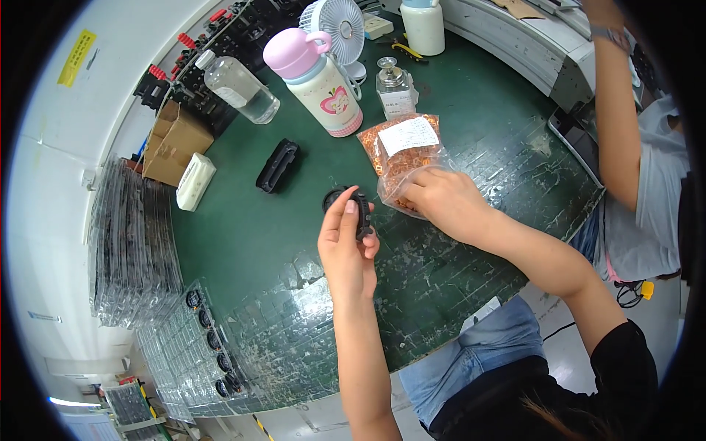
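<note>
My left hand (347, 246) is closed around a black round plastic part (360, 213) with a ridged edge, held above the table. To its right, my right hand (446, 200) dips into the mouth of a clear plastic bag (397, 192) full of small copper-orange pieces. Its fingers are bent together and their tips are hidden among the pieces, so what they pinch does not show. A white label (407, 136) covers the upper part of the bag. Farther left, a black oblong open-topped holder (279, 166) lies on the table.
Behind the bag stand a glass pump bottle (396, 90), a pink-lidded flask (321, 92) and a white fan (334, 29). A clear bottle (239, 87) and cardboard box (176, 143) are left. Stacked clear trays (136, 242) line the left edge. Another person's arm (616, 117) is at right.
</note>
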The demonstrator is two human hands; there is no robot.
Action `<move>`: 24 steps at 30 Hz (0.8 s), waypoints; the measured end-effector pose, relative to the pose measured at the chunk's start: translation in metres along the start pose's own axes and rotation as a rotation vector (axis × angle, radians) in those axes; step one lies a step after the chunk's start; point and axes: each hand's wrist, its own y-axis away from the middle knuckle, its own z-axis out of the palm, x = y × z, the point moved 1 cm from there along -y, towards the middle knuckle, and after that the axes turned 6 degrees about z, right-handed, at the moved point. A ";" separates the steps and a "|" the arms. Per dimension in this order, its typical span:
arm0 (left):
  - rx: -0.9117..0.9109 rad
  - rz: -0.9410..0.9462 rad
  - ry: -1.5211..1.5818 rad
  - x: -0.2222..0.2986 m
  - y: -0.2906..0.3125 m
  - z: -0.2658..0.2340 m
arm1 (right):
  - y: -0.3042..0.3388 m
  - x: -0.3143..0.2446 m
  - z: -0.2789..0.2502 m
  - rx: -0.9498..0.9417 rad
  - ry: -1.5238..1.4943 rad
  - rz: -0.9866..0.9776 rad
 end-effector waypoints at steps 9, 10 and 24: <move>-0.091 -0.102 0.187 -0.002 0.003 -0.002 | -0.007 -0.002 -0.050 0.005 -0.582 0.097; -0.087 -0.107 0.169 -0.001 0.004 0.001 | -0.007 -0.003 -0.055 -0.078 -0.788 0.161; -0.026 -0.098 -0.109 0.009 0.012 0.010 | -0.005 -0.012 -0.055 -0.185 -1.123 0.218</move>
